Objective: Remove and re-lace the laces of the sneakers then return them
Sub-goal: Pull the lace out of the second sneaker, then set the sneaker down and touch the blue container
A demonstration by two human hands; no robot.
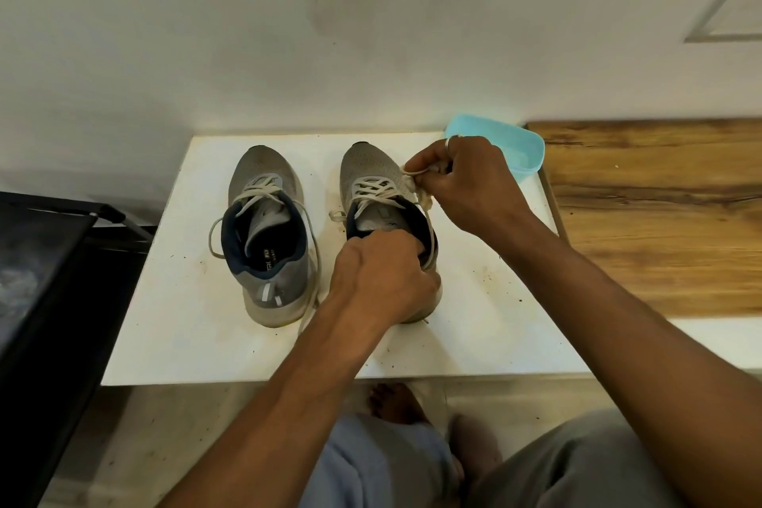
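Knees: two knees in pale cloth filled the bottom edge, with a bare foot on the floor just beyond them.
Surface: a white surface, speckled with dirt, carried both sneakers side by side, toes toward the wall.
Left sneaker: grey with a dark lining, upright, laced, its loose lace ends trailing down both sides to the surface; no grip touched it.
Right sneaker: upright just beside the other, its lace still crossed through the eyelets.
Left grip: clenched over the right sneaker's heel collar, fingers curled inside the opening.
Right grip: pinched a pale bunch at the right sneaker's outer side — lace or cloth, I could not tell which; a ring sat on one finger.
Tub: light blue, at the far right corner, partly behind the right grip.
Counter: wood-grain, to the right of the surface.
Rack: black, at the left edge — apart from the sneakers.
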